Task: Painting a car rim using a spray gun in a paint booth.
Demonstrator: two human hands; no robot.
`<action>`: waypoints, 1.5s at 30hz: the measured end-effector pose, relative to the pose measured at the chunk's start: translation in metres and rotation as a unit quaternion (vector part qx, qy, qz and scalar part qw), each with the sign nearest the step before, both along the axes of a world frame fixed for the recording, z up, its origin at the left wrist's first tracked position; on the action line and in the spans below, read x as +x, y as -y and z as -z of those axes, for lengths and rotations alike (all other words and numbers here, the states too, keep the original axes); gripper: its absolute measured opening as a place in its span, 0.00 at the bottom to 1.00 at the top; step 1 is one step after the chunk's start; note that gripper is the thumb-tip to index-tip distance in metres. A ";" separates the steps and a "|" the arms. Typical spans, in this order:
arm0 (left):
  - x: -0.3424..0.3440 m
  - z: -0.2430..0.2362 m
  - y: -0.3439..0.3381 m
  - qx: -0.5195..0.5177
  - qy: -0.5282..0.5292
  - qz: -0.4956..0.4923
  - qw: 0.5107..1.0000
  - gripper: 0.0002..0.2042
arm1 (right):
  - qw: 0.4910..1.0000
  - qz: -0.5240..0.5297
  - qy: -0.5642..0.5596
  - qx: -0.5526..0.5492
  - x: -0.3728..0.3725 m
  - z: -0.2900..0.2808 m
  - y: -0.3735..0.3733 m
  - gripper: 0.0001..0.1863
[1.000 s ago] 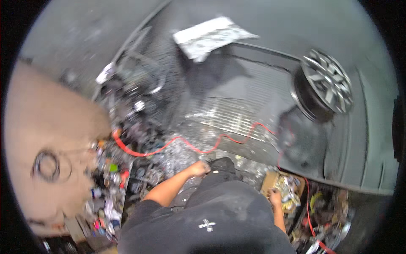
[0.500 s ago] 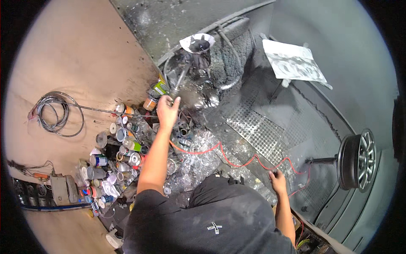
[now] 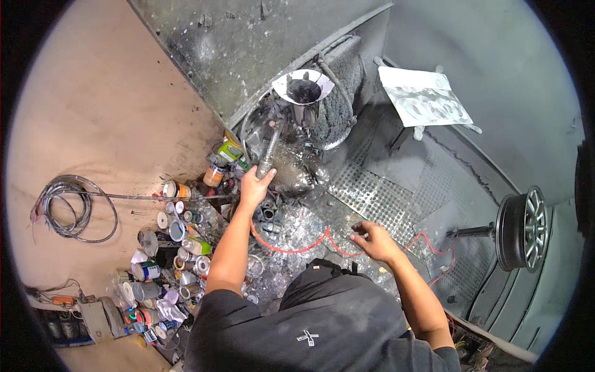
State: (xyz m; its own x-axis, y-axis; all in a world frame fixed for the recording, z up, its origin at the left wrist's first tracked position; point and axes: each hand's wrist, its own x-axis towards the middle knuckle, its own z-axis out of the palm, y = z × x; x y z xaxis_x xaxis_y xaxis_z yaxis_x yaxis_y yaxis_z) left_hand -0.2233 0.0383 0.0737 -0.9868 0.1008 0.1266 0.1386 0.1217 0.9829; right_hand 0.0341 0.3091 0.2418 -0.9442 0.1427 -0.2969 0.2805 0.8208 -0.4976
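Note:
My left hand point(image 3: 257, 186) grips a silvery ribbed rod-like piece point(image 3: 269, 147) that slants upward among dark, paint-crusted gear point(image 3: 294, 167). A white paper funnel with a dark middle point(image 3: 304, 88) sits above it. My right hand point(image 3: 372, 242) hangs open over the dirty, paint-spattered floor near a curly red hose point(image 3: 297, 250), with its fingers loosely bent and apart.
Many paint cans and cups point(image 3: 176, 231) crowd the left, beside a coiled black hose point(image 3: 68, 211). An alloy wheel point(image 3: 514, 232) is mounted on a stand at right. A paint-marked white board point(image 3: 421, 93) stands behind. Perforated mats point(image 3: 372, 189) cover part of the floor.
My view has swung left toward the cans. My left hand has reached forward and closed round the ribbed piece. My right hand has moved up and inward over the floor, its fingers spreading.

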 end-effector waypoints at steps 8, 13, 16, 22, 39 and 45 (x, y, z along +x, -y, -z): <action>0.083 -0.054 -0.021 0.031 0.074 -0.037 0.996 0.15 | 0.986 -0.075 -0.147 -0.031 -0.127 -0.016 0.049 0.32; 0.133 -0.053 -0.063 0.090 0.087 -0.057 0.990 0.16 | 0.969 -0.006 -0.229 -0.091 -0.193 0.015 0.088 0.40; 0.154 -0.054 -0.093 0.132 0.088 -0.088 0.983 0.15 | 0.941 0.041 -0.288 -0.174 -0.203 0.017 0.102 0.34; 0.184 -0.039 -0.140 0.228 0.075 0.104 0.965 0.15 | 0.907 0.099 -0.309 -0.268 -0.178 0.032 0.054 0.36; 0.142 0.010 -0.011 0.191 0.309 0.202 0.910 0.18 | 0.980 -0.141 -0.012 -0.139 -0.056 0.059 0.076 0.31; 0.159 0.016 -0.023 0.249 0.335 0.113 0.902 0.11 | 0.978 -0.138 -0.003 -0.155 -0.066 0.055 0.080 0.31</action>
State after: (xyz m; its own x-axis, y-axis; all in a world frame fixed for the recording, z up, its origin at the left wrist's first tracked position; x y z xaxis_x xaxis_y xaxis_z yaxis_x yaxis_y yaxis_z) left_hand -0.0644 0.0612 0.0579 -0.8203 0.4042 -0.4045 -0.5400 -0.3145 0.7807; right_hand -0.0323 0.2288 0.1869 -0.9357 -0.2143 -0.2804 0.0659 0.6746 -0.7352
